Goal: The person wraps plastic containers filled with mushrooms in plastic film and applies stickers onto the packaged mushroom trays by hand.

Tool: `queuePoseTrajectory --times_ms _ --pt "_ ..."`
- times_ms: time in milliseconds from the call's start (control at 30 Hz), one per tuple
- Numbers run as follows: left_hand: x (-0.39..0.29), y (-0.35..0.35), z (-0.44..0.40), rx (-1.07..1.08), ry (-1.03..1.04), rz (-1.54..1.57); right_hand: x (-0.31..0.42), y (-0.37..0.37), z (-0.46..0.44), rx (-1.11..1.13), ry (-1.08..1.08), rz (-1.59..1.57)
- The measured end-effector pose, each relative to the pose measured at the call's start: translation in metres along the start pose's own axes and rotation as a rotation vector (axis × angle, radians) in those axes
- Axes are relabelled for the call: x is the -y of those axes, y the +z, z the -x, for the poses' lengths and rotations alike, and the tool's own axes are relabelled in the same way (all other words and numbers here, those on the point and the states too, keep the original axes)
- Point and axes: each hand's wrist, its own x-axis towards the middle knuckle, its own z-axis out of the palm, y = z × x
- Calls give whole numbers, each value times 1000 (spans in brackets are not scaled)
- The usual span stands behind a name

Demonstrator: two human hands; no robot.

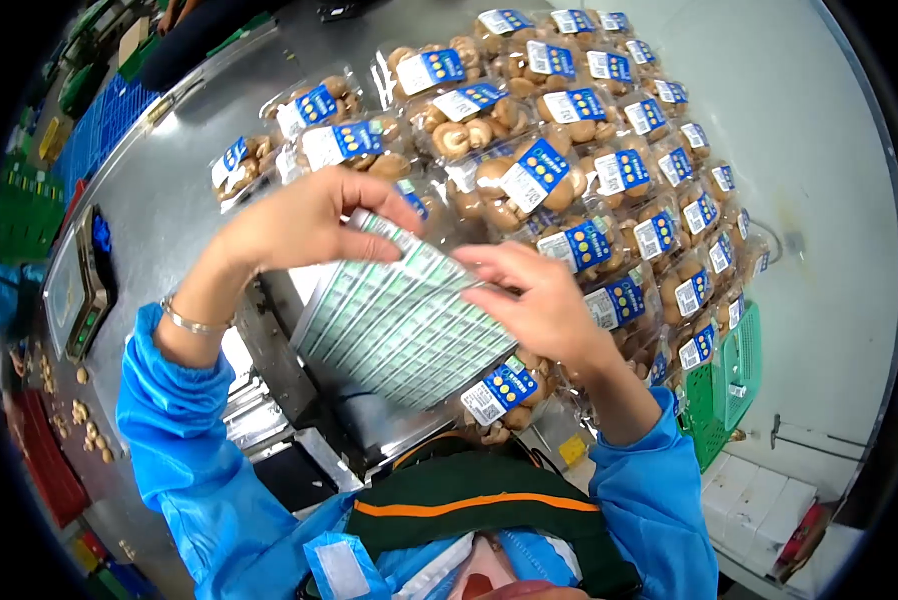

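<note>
A sheet of small green and white labels (pixel 399 325) hangs tilted between my two hands. My left hand (pixel 314 220) pinches its upper left corner between thumb and fingers. At the upper right edge of the sheet, my right hand (pixel 539 300) grips it with thumb and fingertips. Beyond and to the right lie many clear packs of brown mushrooms (pixel 534 185) with blue and white labels. One more mushroom pack (pixel 504 395) sits just below the sheet, near my right forearm.
A scale (pixel 89 285) stands on the metal table (pixel 159 230) at the left, with loose mushrooms (pixel 94 435) nearer me. A green basket (pixel 719 390) is at the right. Dark machine parts (pixel 299 470) lie below the sheet. Another person's hand (pixel 174 12) shows at the top left.
</note>
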Motion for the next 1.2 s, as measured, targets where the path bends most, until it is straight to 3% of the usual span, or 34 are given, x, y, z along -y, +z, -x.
queuePoseTrajectory --times_ms 67,233,333,467,500,600,700,733,833,933,1033,1133,1200 --pt "14 4 -1 -92 -59 191 -3 0 5 -20 104 -123" --pt "10 12 -4 -166 -70 102 2 -7 13 -42 58 40" --pt "1 17 -6 -141 -45 111 6 -16 11 24 -90 256" --pt "-9 23 -6 -101 -177 -38 -2 -2 32 -120 -47 181" --pt "0 25 -7 -87 -135 4 -3 0 36 -162 -163 314" --pt "6 27 -9 -85 -258 -46 -22 8 41 -264 -510 464" --pt "17 22 0 -116 -308 42 -20 3 52 -738 -83 78" --pt "19 20 3 -134 -325 88 -18 -10 34 -982 121 -555" --pt "8 25 2 -92 -229 30 -63 -49 -21 -976 110 -1065" --pt "9 23 5 -95 -169 -36 -70 -63 -50 -894 116 -885" --pt "1 21 6 -89 -267 -14 -115 -73 -87 -994 265 -1056" --pt "16 24 8 -82 -91 109 -126 -65 -113 -1075 280 -978" --pt "19 25 11 -83 -94 154 -127 -64 -119 -1098 287 -846"
